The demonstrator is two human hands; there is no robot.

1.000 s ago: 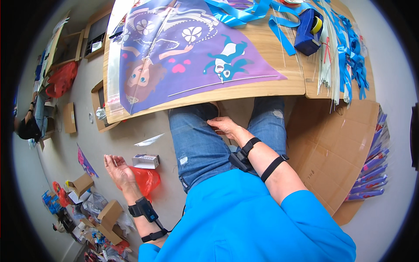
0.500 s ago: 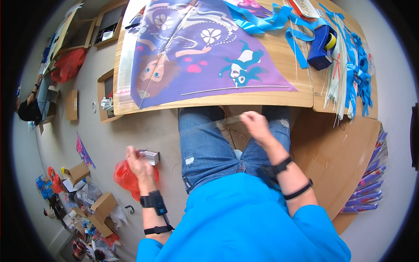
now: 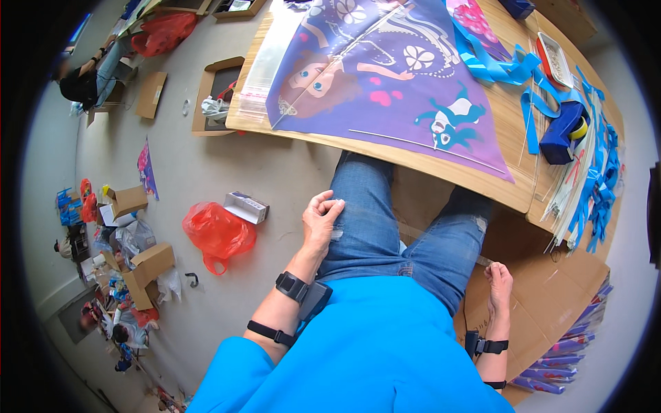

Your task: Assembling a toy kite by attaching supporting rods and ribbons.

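Note:
My left hand is over my left thigh, thumb and fingers pinched together; what they hold, if anything, is too small to make out. Off to the right, above a sheet of brown cardboard, my right hand has its fingers closed on a thin, clear plastic strip, of which only a short end shows. Ahead of both hands lies a purple printed kite on the wooden table, with a thin white rod along its near edge. Neither hand touches it.
A blue tape dispenser, blue ribbons and bundled white rods crowd the table's right side. Clear plastic bags lie at its left edge. A red plastic bag and small box sit on the floor left.
My left hand has moved right and closed into a pinch over my thigh. My right hand has swung right and nearer to me. The clear strip no longer shows stretched between them.

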